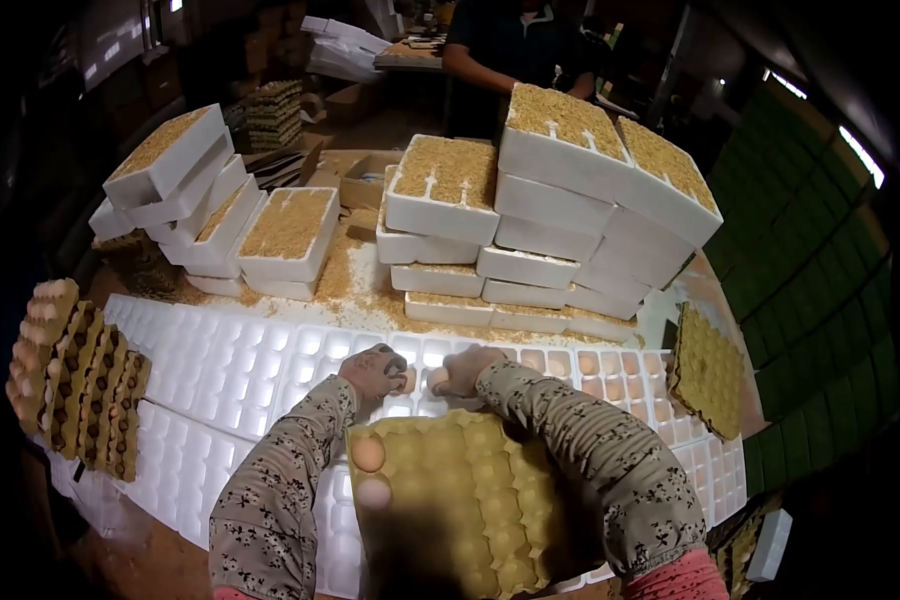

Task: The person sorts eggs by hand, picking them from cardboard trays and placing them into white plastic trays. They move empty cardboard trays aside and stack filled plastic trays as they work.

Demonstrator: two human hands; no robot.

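My left hand [378, 372] is closed around an egg [407, 379] over the white moulded trays [240, 365]. Beside it on the right, my right hand [465, 370] is curled on another egg [437, 380]. Both hands are just beyond the far edge of a yellowish egg carton [440, 480], which lies between my forearms. Two eggs, one brown [368, 454] and one paler [374, 492], sit in its left column. Farther right, several white tray cells hold eggs [590, 363].
Filled egg cartons [80, 375] are stacked at the left, and an upright carton [708, 370] leans at the right. White foam boxes topped with sawdust [555, 215] stand in stacks beyond the trays. A person [515, 50] is behind them. Green stacks [820, 260] line the right side.
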